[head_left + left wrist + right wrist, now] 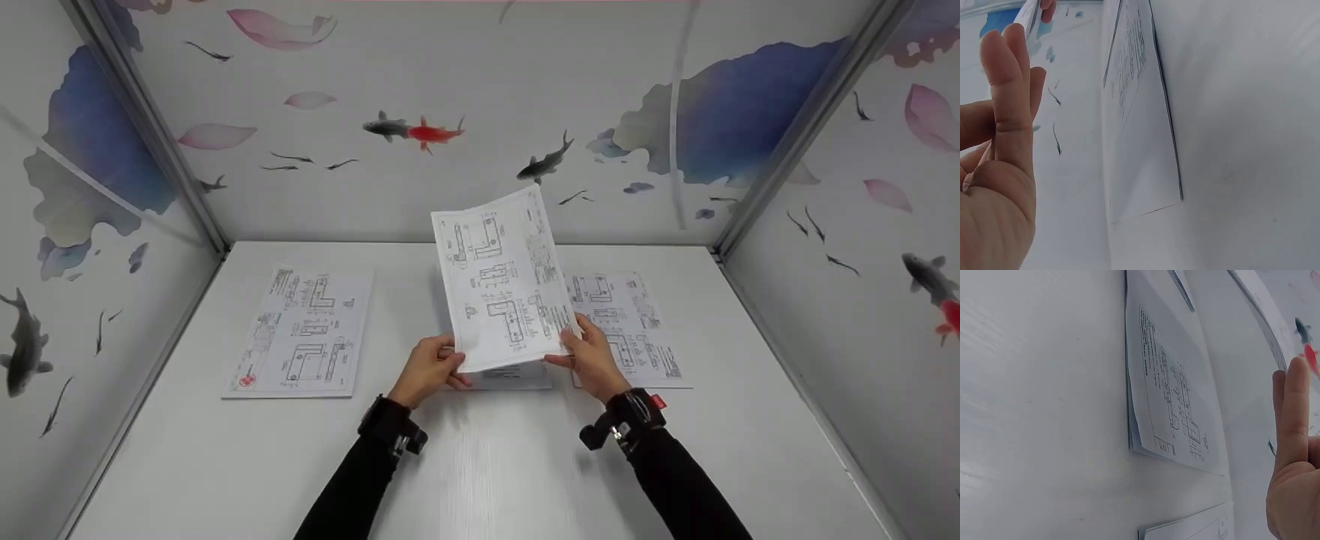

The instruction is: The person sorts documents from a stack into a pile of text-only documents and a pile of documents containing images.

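Note:
Both hands hold up a sheet of paper (502,281) printed with technical drawings, tilted above the middle of the table. At its lower left corner the left hand (431,371) pinches the edge, thumb on the front and fingers behind. The right hand (592,356) grips the lower right corner the same way. Below the raised sheet lies a middle stack of papers (517,377), mostly hidden in the head view. The right wrist view shows this stack (1179,399) with drawings on its top sheet. The left hand (1008,140) appears side-on in its own wrist view.
To the left lies a paper stack (307,334) with a red mark at its lower corner. Another drawing stack (630,330) lies on the right, partly behind the right hand. The white table (480,465) is bounded by printed panels (420,187) with fish and petals.

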Tool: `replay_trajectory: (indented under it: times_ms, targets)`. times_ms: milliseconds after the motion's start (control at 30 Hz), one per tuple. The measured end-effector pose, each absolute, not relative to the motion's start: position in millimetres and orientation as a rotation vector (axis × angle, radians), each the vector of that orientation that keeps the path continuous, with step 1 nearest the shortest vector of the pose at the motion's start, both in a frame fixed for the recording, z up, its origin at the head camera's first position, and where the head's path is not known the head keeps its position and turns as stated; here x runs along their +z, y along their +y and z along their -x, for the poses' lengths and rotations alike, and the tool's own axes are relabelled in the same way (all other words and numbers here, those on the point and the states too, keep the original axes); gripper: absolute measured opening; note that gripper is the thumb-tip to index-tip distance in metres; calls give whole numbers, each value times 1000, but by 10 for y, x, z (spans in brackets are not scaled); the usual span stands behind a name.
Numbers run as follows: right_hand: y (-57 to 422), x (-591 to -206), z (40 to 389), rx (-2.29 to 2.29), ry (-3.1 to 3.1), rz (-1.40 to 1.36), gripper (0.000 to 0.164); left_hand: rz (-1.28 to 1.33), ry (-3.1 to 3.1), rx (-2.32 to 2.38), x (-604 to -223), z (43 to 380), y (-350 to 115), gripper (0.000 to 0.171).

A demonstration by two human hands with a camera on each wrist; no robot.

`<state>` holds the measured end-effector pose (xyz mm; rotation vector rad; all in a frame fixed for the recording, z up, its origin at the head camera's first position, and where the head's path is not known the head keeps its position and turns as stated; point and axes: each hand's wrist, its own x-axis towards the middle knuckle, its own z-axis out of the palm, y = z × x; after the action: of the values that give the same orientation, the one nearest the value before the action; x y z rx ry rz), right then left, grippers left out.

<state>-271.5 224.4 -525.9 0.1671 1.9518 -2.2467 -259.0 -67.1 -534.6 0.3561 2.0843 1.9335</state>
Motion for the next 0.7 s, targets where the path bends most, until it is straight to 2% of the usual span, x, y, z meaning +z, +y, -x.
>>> replay_trajectory:
  times_ms: [400, 700]
  targets:
    - [2494, -5277, 2725, -2278, 1948, -267, 46, -349, 2129, 1901, -5310, 2612, -719, 25]
    - [2916, -5300, 2641, -2275, 1967, -394, 50, -366, 2257, 1838, -5330, 2597, -768, 21]
